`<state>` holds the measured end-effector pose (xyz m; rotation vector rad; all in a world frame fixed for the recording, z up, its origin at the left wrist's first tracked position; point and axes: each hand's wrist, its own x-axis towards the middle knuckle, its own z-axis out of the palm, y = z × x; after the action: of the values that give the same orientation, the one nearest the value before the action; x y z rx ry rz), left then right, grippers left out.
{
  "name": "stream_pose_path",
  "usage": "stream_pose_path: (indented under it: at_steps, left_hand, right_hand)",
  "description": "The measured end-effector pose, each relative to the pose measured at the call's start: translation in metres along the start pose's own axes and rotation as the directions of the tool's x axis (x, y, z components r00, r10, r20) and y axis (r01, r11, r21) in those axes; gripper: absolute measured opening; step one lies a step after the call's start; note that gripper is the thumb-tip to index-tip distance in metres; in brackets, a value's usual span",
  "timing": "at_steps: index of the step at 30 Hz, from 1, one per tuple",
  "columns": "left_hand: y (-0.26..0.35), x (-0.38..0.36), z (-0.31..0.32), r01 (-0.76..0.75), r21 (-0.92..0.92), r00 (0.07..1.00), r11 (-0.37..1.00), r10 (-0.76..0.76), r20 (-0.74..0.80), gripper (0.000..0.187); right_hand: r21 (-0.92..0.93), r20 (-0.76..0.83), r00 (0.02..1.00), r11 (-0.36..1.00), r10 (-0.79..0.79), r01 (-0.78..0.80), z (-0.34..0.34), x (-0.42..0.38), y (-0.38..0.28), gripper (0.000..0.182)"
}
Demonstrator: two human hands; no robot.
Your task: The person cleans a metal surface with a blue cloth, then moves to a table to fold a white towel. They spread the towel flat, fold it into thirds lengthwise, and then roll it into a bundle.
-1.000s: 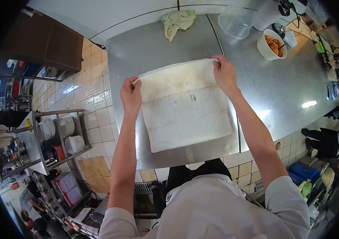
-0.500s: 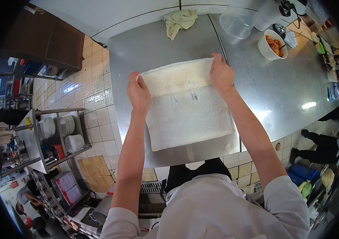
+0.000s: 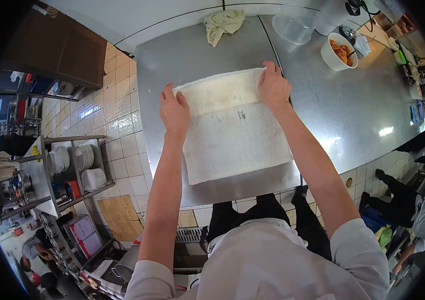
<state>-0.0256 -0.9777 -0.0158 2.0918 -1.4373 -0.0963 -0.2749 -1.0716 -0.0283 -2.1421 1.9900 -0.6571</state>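
A white terry towel lies spread on the steel table, its far part doubled over in a band. My left hand pinches the towel's far left corner between thumb and fingers. At the far right corner, my right hand grips the cloth the same way. Between the two hands the far edge runs fairly straight. Small dark marks show near the towel's middle.
A crumpled cloth lies at the table's back. Right of the seam stand a clear plastic tub and a white bowl of reddish food. Plates fill a rack at left. A person is at far right.
Both hands still hold the towel corners, with only a slight shift. At lower right, a dark-clad leg now shows beside my own, and the person at far right has moved.
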Motion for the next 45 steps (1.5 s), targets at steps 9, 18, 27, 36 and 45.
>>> stream_pose_path:
  at_steps: [9,18,27,36,45]
  left_hand:
    - [-0.009,-0.020,-0.009,-0.236,0.005,0.969,0.972,0.236,-0.071,0.034]
    - [-0.028,-0.041,-0.028,-0.511,0.030,0.859,0.859,0.511,0.015,0.028]
    - [-0.037,-0.032,-0.028,-0.563,0.030,0.822,0.826,0.557,0.116,0.025]
    - [-0.036,-0.027,-0.031,-0.623,0.067,0.780,0.779,0.612,0.130,0.021]
    - [-0.033,-0.020,-0.029,-0.604,0.017,0.793,0.797,0.599,0.110,0.014]
  right_hand:
    - [0.067,-0.227,0.955,0.975,-0.191,0.211,-0.013,-0.006,0.012,0.024]
    - [0.167,-0.153,0.859,0.845,-0.488,0.509,-0.043,-0.034,0.043,0.024]
    - [0.110,-0.014,0.826,0.820,-0.563,0.561,-0.050,-0.033,0.052,0.030]
    - [0.024,0.046,0.752,0.754,-0.657,0.657,-0.053,-0.028,0.052,0.029]
    - [0.013,-0.051,0.740,0.741,-0.670,0.672,-0.047,-0.025,0.050,0.018]
